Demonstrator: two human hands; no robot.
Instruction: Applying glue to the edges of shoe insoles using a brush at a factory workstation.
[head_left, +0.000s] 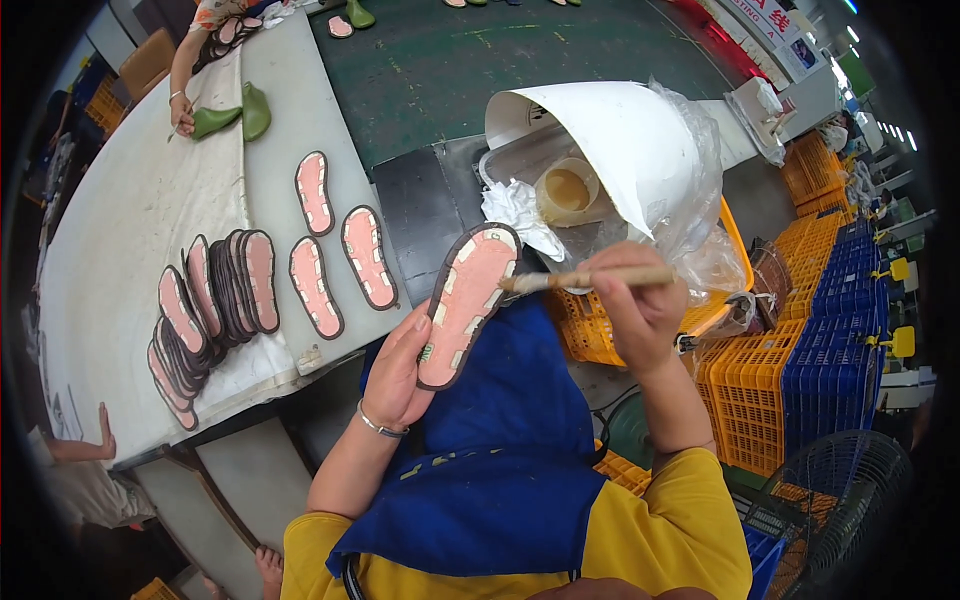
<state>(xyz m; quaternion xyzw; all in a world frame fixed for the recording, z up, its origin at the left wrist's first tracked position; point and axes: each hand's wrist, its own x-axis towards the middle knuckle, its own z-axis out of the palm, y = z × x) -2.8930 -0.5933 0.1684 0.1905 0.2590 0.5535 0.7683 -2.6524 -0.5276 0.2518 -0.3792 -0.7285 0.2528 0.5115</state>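
My left hand (397, 370) grips a pink shoe insole (468, 305) by its lower left side. The insole has a dark rim and pale tabs folded in along its border. In my right hand (640, 305) is a wooden-handled brush (590, 279), its bristles at the insole's right edge; whether they touch cannot be told. Beyond the brush, a translucent tub (567, 190) of yellowish liquid sits in a tray beside crumpled white paper (520, 215). Three loose insoles, one of them a pink insole (369, 257), lie on the table to the left.
Stacked insoles (205, 290) stand on the white-covered table (110, 270). A curved white sheet (620, 140) shields the tub. Another person's hand (181, 115) is by green shoe lasts (256, 110) at far left. Yellow crates (745, 400) and a black fan (840, 500) are at right.
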